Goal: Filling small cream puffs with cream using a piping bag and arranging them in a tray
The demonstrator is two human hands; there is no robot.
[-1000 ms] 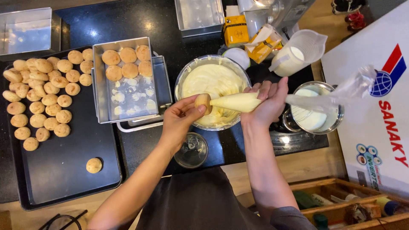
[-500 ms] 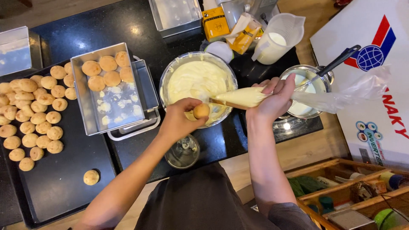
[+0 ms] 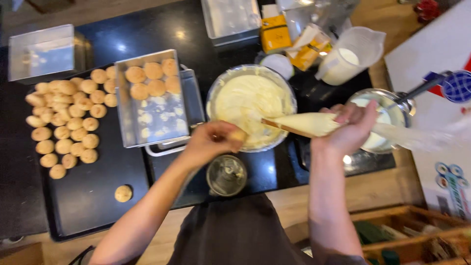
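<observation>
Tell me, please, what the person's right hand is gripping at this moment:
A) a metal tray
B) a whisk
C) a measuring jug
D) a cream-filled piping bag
D: the right hand is closed around a piping bag full of pale cream, its tip pointing at the small puff held in the left hand over the bowl of cream.

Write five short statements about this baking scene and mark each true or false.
1. The right hand holds a piping bag of cream. True.
2. The left hand holds a whisk. False: it holds a small puff.
3. The metal tray is full of puffs. False: only its far end holds some.
4. One puff lies apart on the black sheet. True.
5. The big bowl is empty. False: it holds pale cream.
</observation>
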